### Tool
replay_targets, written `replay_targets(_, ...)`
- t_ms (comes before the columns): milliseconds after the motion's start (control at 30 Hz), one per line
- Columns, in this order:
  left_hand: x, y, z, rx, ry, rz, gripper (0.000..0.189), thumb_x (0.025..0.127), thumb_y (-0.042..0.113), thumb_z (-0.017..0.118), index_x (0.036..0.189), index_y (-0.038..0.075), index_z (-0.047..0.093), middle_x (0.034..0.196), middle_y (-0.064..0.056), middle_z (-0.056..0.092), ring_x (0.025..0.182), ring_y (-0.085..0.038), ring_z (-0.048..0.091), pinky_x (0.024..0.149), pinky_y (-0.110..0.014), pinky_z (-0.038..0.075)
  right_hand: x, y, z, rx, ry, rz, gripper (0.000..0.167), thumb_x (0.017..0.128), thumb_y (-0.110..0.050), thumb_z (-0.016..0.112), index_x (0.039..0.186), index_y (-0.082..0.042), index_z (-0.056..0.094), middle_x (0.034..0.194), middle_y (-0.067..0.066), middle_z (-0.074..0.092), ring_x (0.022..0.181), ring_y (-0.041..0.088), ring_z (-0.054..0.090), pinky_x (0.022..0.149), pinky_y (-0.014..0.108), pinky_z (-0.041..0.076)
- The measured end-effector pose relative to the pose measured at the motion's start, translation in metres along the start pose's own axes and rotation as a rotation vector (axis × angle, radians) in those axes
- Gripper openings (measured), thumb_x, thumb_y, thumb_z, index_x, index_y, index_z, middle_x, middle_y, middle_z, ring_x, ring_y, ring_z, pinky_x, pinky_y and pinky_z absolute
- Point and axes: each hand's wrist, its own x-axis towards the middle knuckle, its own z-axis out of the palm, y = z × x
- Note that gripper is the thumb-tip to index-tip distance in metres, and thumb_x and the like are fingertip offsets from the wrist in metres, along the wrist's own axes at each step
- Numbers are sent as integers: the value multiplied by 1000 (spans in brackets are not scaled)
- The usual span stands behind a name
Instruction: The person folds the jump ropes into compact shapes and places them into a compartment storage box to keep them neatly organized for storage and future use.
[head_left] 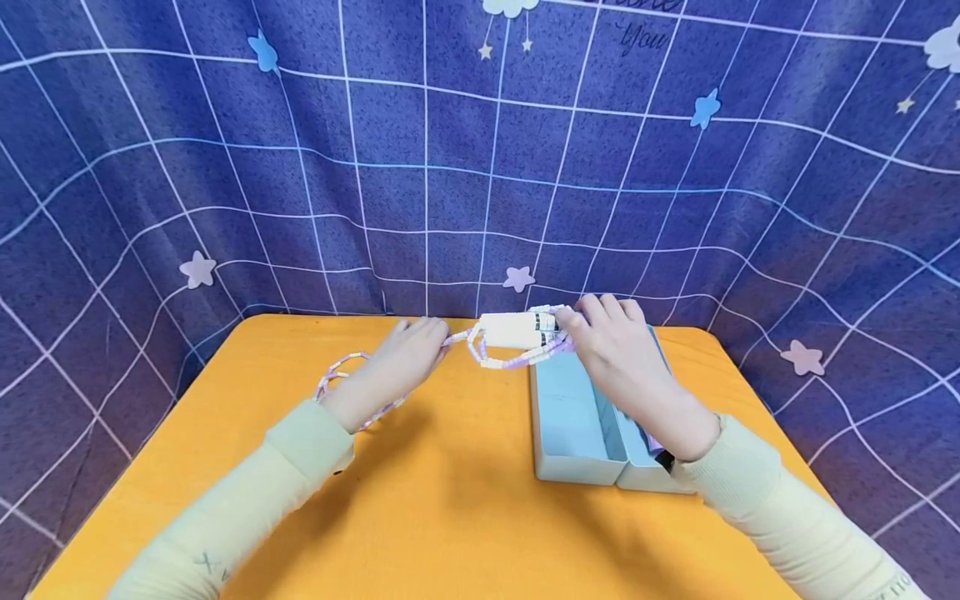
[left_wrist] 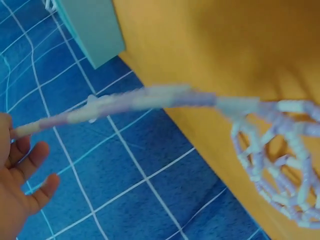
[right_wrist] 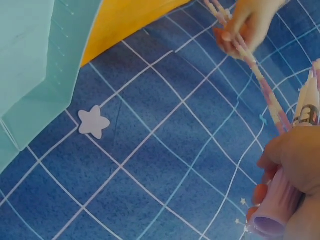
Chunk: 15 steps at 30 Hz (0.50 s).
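A beaded jump rope in white and lilac stretches between the two hands. My right hand (head_left: pixel 622 350) grips its handles (head_left: pixel 517 330) together with a loop of the rope, above the light-blue box. One handle's lilac hollow end (right_wrist: pixel 274 212) sticks out below that hand in the right wrist view. My left hand (head_left: pixel 401 354) pinches the beaded rope (left_wrist: pixel 135 101), with its other fingers loosely bent. From there the rope runs to tangled loops (left_wrist: pixel 300 160) over the orange table; in the head view the left forearm partly hides these loops.
A light-blue box (head_left: pixel 581 469) with two compartments stands at the right of the orange table (head_left: pixel 450 533). Something purple and black (head_left: pixel 660 450) lies in its right compartment, partly behind my right wrist. A blue gridded curtain (head_left: pixel 465 200) with stars surrounds the table's back and sides.
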Motion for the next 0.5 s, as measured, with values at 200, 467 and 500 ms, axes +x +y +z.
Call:
replay_targets(200,-12,7,9,143,17,49,15,95,22,52,93,7,49,92,-6,56,85,-25,53,68,-36,34,2,3,2,-13,70,82,20,92,-4,43,111,-8,47,85,13,52,74,32,48,64,43,36)
replay_targets(467,-26,30,9,330,55,224,14,92,17,40,94,7,50,87,-6,54,80,-24,52,65,-35,34,3,4,6,-42,97,150,25,88,0,46,112,-6,46,75,12,45,64,31,43,58,41,31)
replay_targets(500,-28,34,10,342,63,246,16,93,17,37,94,7,50,87,-6,54,80,-23,52,65,-34,34,3,4,7,-43,88,155,23,90,-1,45,112,-6,46,75,12,44,64,30,42,58,41,31)
